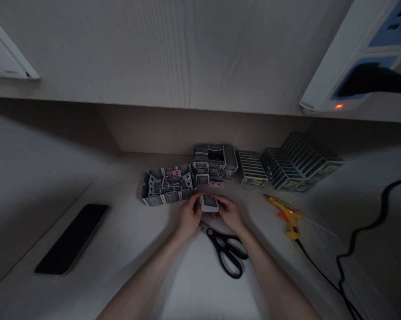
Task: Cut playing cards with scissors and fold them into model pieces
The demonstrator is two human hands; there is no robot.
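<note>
Between my two hands is a small deck of playing cards (209, 204), its patterned back facing up and its white edge toward me. My left hand (190, 216) grips its left side, and my right hand (230, 214) grips its right side. Just below them lie black-handled scissors (225, 251), partly beneath my right forearm. Ahead and to the left stands an open box built of playing cards (169, 195), with loose cards inside. Two single cards lie past the deck, one back up (202, 179) and one red-suited card face up (216, 184).
At the back stands a taller card structure (214, 155) with a square opening. Right of it are several stacked card boxes (252, 169). A yellow glue gun (289, 215) lies on the right, its cord trailing. A black phone (72, 240) lies left. A shelf and power strip (349, 95) hang above.
</note>
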